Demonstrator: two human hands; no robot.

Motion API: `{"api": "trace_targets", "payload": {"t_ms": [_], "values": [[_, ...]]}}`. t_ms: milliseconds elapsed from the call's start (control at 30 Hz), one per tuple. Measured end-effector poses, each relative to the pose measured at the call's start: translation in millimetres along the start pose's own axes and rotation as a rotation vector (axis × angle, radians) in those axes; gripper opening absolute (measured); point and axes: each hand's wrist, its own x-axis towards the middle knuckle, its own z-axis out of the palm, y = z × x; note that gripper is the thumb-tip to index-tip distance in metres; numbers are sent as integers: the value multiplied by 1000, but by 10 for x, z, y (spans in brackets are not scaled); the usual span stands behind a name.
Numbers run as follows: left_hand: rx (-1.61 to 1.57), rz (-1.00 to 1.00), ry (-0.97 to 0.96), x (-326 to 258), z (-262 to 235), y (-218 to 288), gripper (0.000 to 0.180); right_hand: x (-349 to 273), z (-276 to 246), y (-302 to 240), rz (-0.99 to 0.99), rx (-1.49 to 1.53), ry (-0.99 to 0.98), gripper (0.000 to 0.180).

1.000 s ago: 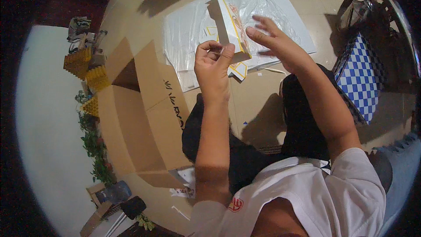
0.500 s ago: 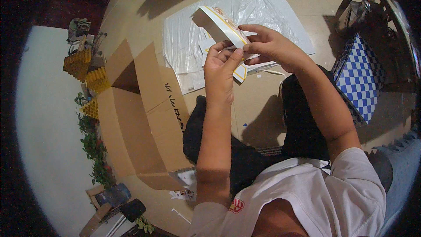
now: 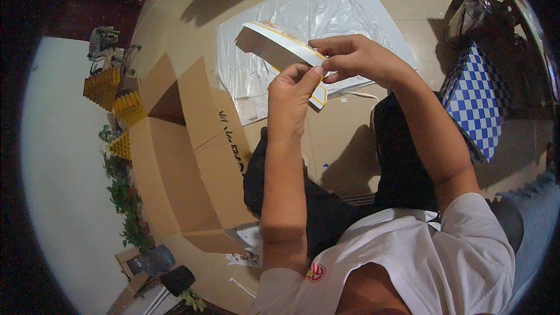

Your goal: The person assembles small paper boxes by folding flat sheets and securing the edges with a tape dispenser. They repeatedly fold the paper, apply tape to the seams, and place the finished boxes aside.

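Here, white carton (image 3: 275,46), between both hands (image 3: 287,93)

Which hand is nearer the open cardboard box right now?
Left. The left hand is right of the open cardboard box, holding the yellow-edged carton; the right hand is farther right, at that carton's end.

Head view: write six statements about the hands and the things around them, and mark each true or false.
1. The left hand holds the white-and-yellow carton. True.
2. The cardboard box stands open on the left. True.
3. The right hand is inside the cardboard box. False: it is at the carton's near end.
4. The blue-and-white checkered stack lies on the left. False: it is on the right.
5. Crinkled clear plastic is spread beyond the hands. True.
6. Green plants line the right edge. False: they are on the left.
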Motion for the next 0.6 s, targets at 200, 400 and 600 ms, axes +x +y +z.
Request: {"api": "trace_targets", "payload": {"t_ms": [200, 400, 600], "values": [[-97, -22, 134, 20, -76, -44, 12, -36, -68, -70, -118, 14, 119, 56], [-219, -112, 236, 108, -11, -161, 14, -264, -937, 497, -89, 16, 443, 42], [-142, -189, 185, 139, 96, -319, 13, -894, -1884, 3141, 379, -10, 790, 37]]}}
